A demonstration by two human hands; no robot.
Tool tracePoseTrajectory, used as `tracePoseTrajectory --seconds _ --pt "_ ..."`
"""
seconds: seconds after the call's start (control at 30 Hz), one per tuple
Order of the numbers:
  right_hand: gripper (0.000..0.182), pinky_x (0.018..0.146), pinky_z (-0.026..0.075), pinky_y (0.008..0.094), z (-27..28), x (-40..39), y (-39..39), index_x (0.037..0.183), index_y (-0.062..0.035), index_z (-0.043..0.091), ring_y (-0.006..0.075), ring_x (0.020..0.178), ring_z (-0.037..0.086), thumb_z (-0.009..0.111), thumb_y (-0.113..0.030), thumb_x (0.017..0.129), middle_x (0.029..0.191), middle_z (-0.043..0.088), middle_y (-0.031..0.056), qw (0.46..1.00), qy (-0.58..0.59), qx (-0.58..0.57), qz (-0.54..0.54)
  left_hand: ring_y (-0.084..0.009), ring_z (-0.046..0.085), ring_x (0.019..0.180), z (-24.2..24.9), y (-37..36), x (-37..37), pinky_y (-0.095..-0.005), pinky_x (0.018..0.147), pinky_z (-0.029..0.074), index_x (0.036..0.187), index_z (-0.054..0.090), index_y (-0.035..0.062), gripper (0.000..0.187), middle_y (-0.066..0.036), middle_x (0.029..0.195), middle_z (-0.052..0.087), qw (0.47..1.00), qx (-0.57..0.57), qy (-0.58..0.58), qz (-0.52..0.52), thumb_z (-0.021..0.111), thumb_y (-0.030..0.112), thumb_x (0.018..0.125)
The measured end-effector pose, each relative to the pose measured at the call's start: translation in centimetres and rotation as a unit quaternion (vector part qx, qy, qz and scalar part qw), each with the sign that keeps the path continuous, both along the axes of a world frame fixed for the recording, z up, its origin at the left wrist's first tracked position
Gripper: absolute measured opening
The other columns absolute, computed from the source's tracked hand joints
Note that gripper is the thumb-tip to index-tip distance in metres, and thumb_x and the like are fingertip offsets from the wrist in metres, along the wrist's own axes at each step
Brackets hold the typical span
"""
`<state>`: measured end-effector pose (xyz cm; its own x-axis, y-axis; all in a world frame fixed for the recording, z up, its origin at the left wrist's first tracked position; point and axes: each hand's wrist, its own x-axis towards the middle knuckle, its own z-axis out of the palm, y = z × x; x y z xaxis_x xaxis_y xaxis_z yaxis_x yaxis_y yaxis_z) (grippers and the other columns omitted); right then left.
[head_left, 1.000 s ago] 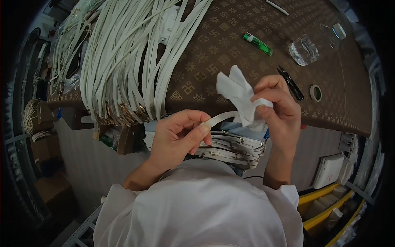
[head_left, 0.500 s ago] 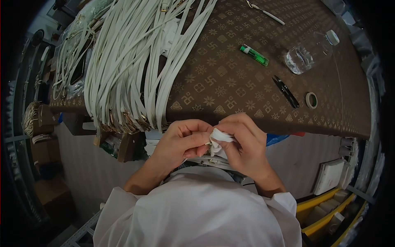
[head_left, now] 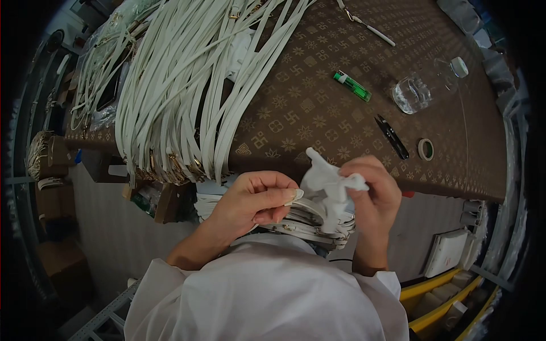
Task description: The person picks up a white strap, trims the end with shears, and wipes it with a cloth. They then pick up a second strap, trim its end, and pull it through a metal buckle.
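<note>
My left hand [head_left: 256, 199] is closed on a thin white strap [head_left: 294, 196], whose end shows between thumb and fingertips. To its right, my right hand [head_left: 372, 190] pinches a crumpled white cloth [head_left: 327, 181] that hangs open and is slightly blurred. The cloth is apart from the left fingertips. Below both hands, in front of my body, lie several coiled white straps [head_left: 290, 229] with small metal buckles. A large bundle of long white straps [head_left: 170, 85] hangs over the near table edge at the left.
The brown patterned tablecloth [head_left: 318, 113] holds a green lighter [head_left: 352, 86], black snips [head_left: 391, 136], a tape roll [head_left: 425, 149], a clear bottle [head_left: 412, 94] and a white-handled tool [head_left: 372, 31]. A yellow rack [head_left: 441, 310] stands low at the right, and cardboard boxes [head_left: 65, 256] at the left.
My right hand has moved right, away from my left hand, taking the cloth with it; the cloth has spread out. The coiled straps below show more. The view has shifted slightly.
</note>
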<state>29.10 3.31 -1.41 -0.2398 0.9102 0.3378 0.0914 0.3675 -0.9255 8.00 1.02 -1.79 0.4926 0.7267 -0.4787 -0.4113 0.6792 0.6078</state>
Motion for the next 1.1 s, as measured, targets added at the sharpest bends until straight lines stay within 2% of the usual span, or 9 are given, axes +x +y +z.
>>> tracePoseTrajectory --seconds 0.2,0.3,0.43,0.53,0.73,0.83,0.9,1.03,1.1 --pt "0.016 0.064 0.043 0.0222 0.5 0.9 -0.4 0.088 0.0026 0.058 0.0122 0.072 0.053 0.057 0.004 0.072 0.086 0.058 0.0079 0.97 0.123 -0.148 -0.151 -0.0015 0.037 0.046 -0.4 0.0 0.1 -0.0148 0.04 0.026 0.093 0.057 -0.0014 0.016 -0.003 0.061 0.053 0.999 0.012 0.029 0.013 0.056 0.012 0.085" --pt "0.027 0.06 0.046 0.0302 1.0 0.3 -0.4 0.087 0.0015 0.061 0.0222 0.073 0.054 0.058 0.005 0.061 0.083 0.055 0.0104 0.979 -0.154 0.118 0.057 -0.0009 0.038 0.047 -0.6 0.0 0.3 -0.0146 0.04 0.026 0.093 0.057 -0.0007 0.015 -0.002 0.062 0.053 1.0 0.003 0.025 0.001 0.056 0.012 0.085" --pt "0.025 0.06 0.046 0.0281 0.3 -2.5 -1.2 0.084 0.0008 0.061 0.0219 0.073 0.057 0.054 0.009 0.062 0.086 0.057 0.0129 0.971 -0.182 0.137 0.077 -0.0006 0.039 0.047 -0.7 -0.2 0.7 -0.0146 0.04 0.026 0.092 0.058 -0.0007 0.013 -0.002 0.062 0.053 0.999 0.004 0.046 0.02 0.055 0.011 0.085" --pt "0.029 0.057 0.045 0.0278 -0.5 -3.3 -1.9 0.085 0.0007 0.061 0.0215 0.071 0.056 0.056 0.01 0.058 0.086 0.056 0.012 0.996 -0.092 0.01 0.003 -0.0006 0.04 0.046 -1.3 -0.2 0.2 -0.0151 0.039 0.025 0.091 0.058 -0.0005 0.012 -0.002 0.061 0.053 0.999 0.027 0.032 0.0 0.054 0.009 0.085" --pt "0.032 0.057 0.046 0.0295 -2.3 -3.0 -1.2 0.086 0.0002 0.058 0.024 0.07 0.056 0.06 0.01 0.055 0.085 0.056 0.0112 0.964 -0.097 0.244 0.037 -0.0009 0.036 0.043 -2.3 0.4 -0.1 -0.017 0.038 0.022 0.089 0.059 0.0002 0.011 -0.001 0.057 0.05 0.999 -0.007 -0.032 -0.039 0.053 0.007 0.084" --pt "0.031 0.058 0.046 0.0318 -2.0 -2.4 -0.9 0.085 -0.0009 0.058 0.0261 0.07 0.056 0.064 0.008 0.055 0.084 0.056 0.0111 0.912 -0.158 0.375 0.047 -0.0009 0.031 0.042 -2.5 0.6 -0.4 -0.0175 0.038 0.02 0.09 0.057 0.0006 0.012 -0.001 0.057 0.048 0.978 -0.105 -0.17 -0.056 0.052 0.011 0.086" --pt "0.026 0.06 0.047 0.0321 -1.2 -1.6 0.0 0.084 -0.0012 0.058 0.0248 0.071 0.056 0.066 0.007 0.06 0.084 0.056 0.0101 0.929 -0.17 0.33 0.007 -0.0011 0.028 0.041 -2.6 0.4 -0.4 -0.0176 0.038 0.02 0.092 0.056 0.001 0.014 -0.001 0.058 0.047 0.972 -0.125 -0.196 -0.027 0.052 0.013 0.086" --pt "0.032 0.071 0.046 0.0308 1.0 0.3 3.4 0.1 0.0003 0.058 0.0262 0.088 0.056 0.062 0.007 0.069 0.103 0.055 0.0162 0.892 -0.088 0.344 -0.279 -0.0016 0.029 0.043 -1.4 0.3 -0.9 -0.0173 0.039 0.021 0.094 0.054 0.0016 0.014 -0.001 0.059 0.047 0.993 -0.052 -0.103 -0.011 0.051 0.013 0.087" --pt "0.036 0.076 0.045 0.0301 2.9 0.3 5.8 0.108 0.0002 0.056 0.0282 0.095 0.055 0.062 0.002 0.073 0.109 0.052 0.0158 0.885 -0.193 0.332 -0.264 -0.0022 0.032 0.045 -0.8 0.2 -0.6 -0.0173 0.039 0.022 0.094 0.054 0.0017 0.013 -0.001 0.06 0.048 0.999 0.009 -0.029 0.012 0.05 0.013 0.088"
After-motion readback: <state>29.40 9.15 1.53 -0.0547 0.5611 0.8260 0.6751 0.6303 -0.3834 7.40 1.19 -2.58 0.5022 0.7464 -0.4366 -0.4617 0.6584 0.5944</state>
